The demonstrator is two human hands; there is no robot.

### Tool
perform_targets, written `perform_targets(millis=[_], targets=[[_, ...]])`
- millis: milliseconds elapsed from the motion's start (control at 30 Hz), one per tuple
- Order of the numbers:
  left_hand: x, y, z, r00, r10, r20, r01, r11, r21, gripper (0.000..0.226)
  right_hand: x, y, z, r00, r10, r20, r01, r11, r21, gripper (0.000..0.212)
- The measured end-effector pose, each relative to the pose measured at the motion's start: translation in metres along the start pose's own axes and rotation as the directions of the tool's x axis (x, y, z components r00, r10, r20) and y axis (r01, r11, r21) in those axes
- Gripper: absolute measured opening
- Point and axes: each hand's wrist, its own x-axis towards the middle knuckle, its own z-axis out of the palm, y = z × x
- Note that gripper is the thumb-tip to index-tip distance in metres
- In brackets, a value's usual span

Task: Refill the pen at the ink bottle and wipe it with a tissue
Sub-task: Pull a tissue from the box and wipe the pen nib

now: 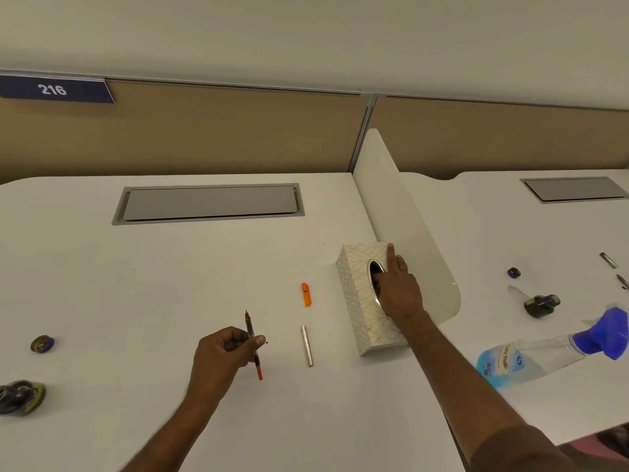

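While both arms reach over the white desk (170, 267), items logged L to R:

Ink bottle: dark glass, olive label, at far L desk edge near bottom (20, 396); partly cut by frame. Open or capped: can't tell.
Bottle cap: small round, dark w/ olive rim (42, 344), lying on desk just beyond the bottle, apart from it.
Sign: navy plate reading "216" (54, 90), on tan partition, upper L.
Cable hatch: grey rectangular flap (208, 203), set flush in desk, far side.
L hand: (221, 352) fingers curled, thumb and fingers pinching the pen mid-barrel; raised or resting on desk can't be told.
Pen: (253, 345) thin, dark nib end pointing away from person, red end toward person; no cap, no outer barrel on it.
Ink speck: tiny dark dot on desk just R of L thumb (268, 343).
Orange cap: (306, 294) lying on desk, betw pen and tissue box, touching neither.
Metal barrel: (307, 345) silver tube lying lengthwise, nearer than orange cap, apart from it.
Tissue box: (357, 301) pale leaf pattern, oval opening on top; sits against white divider (408, 216).
R hand: (396, 287) on box top, index finger straight along the far top edge, other fingers dipped into oval opening; whether they grip a tissue is hidden.
Neighbour desk, R of divider: second ink bottle (541, 304), loose cap (514, 272), pen parts (608, 259), spray bottle w/ blue trigger lying on its side (531, 359).
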Motion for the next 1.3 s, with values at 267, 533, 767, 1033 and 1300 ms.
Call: perform_targets(millis=[267, 533, 767, 1033, 1300], targets=[[-0.006, -0.004, 0.000, 1.000, -0.014, 0.001, 0.014, 1.000, -0.013, 0.015, 0.000, 0.001, 0.001, 1.000, -0.010, 0.001, 0.010, 1.000, -0.015, 0.012], [-0.015, -0.008, -0.004, 1.000, -0.017, -0.003, 0.017, 1.000, -0.009, 0.014, 0.000, 0.000, 0.000, 1.000, -0.009, 0.007, 0.009, 1.000, -0.030, 0.010], [-0.022, -0.011, -0.009, 1.000, -0.008, -0.013, 0.009, 1.000, 0.011, 0.015, 0.000, 0.002, 0.006, 0.999, -0.021, -0.049, 0.022, 1.000, 0.014, 0.008], [-0.031, -0.011, -0.017, 1.000, -0.002, -0.019, 0.002, 1.000, 0.013, 0.014, -0.008, 0.002, 0.004, 0.971, -0.008, -0.239, 0.047, 0.986, 0.158, 0.015], [-0.035, -0.012, -0.028, 1.000, -0.001, -0.031, 0.001, 1.000, -0.001, 0.015, -0.024, -0.007, -0.029, 0.933, 0.191, -0.305, -0.019, 0.872, 0.490, 0.013]])
